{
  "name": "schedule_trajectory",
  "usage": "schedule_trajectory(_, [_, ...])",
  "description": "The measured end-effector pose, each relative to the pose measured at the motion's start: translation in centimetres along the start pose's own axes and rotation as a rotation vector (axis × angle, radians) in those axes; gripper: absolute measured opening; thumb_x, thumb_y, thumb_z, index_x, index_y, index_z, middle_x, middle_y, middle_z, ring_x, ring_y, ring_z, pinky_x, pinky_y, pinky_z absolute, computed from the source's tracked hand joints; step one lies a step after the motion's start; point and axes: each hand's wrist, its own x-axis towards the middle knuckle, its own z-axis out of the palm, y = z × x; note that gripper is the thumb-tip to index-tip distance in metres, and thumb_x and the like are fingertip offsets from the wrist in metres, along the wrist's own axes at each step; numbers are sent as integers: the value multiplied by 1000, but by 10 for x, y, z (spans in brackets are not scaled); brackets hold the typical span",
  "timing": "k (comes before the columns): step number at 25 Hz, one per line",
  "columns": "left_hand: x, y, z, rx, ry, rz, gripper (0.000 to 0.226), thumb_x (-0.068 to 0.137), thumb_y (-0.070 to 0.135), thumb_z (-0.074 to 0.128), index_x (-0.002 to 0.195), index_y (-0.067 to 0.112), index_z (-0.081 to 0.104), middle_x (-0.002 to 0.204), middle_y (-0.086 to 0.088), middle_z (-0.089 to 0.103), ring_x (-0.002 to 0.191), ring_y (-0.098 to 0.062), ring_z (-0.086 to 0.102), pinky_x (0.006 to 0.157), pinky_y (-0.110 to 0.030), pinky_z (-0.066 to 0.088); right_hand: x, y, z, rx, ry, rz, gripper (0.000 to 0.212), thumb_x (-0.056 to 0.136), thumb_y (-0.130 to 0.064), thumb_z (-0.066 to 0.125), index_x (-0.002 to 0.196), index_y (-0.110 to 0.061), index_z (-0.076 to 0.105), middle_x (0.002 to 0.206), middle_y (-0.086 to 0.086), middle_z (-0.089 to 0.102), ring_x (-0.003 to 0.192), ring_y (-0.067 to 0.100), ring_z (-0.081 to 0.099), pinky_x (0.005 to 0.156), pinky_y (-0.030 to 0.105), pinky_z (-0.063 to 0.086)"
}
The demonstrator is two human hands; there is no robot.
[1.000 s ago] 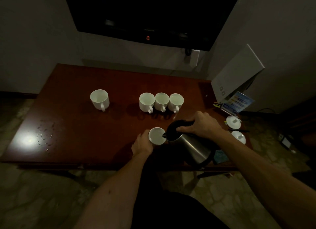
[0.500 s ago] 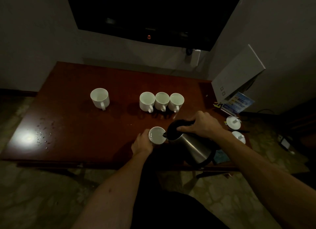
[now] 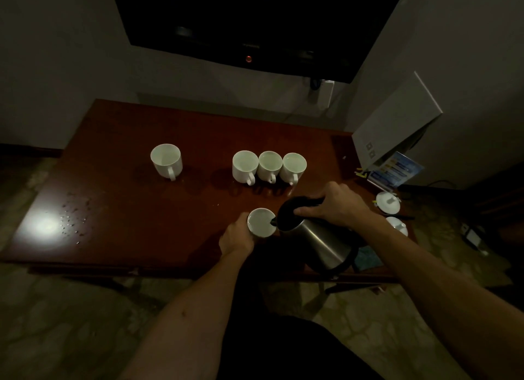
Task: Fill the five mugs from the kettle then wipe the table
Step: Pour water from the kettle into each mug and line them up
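A steel kettle with a black top is tilted left, its spout over a white mug near the table's front edge. My right hand grips the kettle's black handle. My left hand wraps the left side of that mug. Three white mugs stand side by side behind it: the left mug, the middle mug and the right mug. A fifth white mug stands alone at the left. All rest on a dark red wooden table.
Water drops and a bright glare lie on the table's left front. Two white lids sit at the right edge, with a blue cloth under the kettle, a leaflet and a white box. A dark screen hangs on the wall.
Almost nothing has moved; both hands, the kettle and the mug hold the same pose while the view shifts slightly.
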Motion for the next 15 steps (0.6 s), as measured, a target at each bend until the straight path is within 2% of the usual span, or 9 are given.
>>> schedule_trajectory(4, [-1, 0, 0, -2, -16, -5, 46, 94, 26, 61, 137, 31, 45, 128, -3, 60, 121, -28, 56, 89, -41, 46, -3, -3, -3, 0, 5, 6, 34, 84, -59, 74, 90, -26, 72, 74, -9, 67, 65, 4, 63, 53, 17, 40])
schedule_trajectory(9, [-2, 1, -1, 14, -4, 1, 42, 97, 25, 56, 137, 30, 44, 128, -4, 61, 119, -27, 58, 83, -37, 43, -3, -6, -3, 1, 1, 10, 38, 84, -60, 74, 99, -25, 75, 75, -9, 67, 67, 4, 63, 54, 18, 41])
schedule_trajectory(12, [-3, 2, -1, 17, 8, 0, 41, 98, 24, 54, 138, 31, 44, 128, -5, 61, 119, -27, 58, 83, -37, 44, -4, -6, -5, -11, -7, 6, 28, 85, -58, 74, 82, -30, 69, 70, -11, 64, 62, 3, 60, 51, 16, 38])
schedule_trajectory(15, [-3, 2, -1, 9, -9, -9, 44, 97, 24, 56, 138, 31, 43, 129, -4, 61, 120, -27, 57, 88, -40, 46, -3, -6, -4, -7, -6, 4, 34, 85, -59, 74, 93, -26, 75, 73, -9, 67, 65, 5, 63, 52, 18, 40])
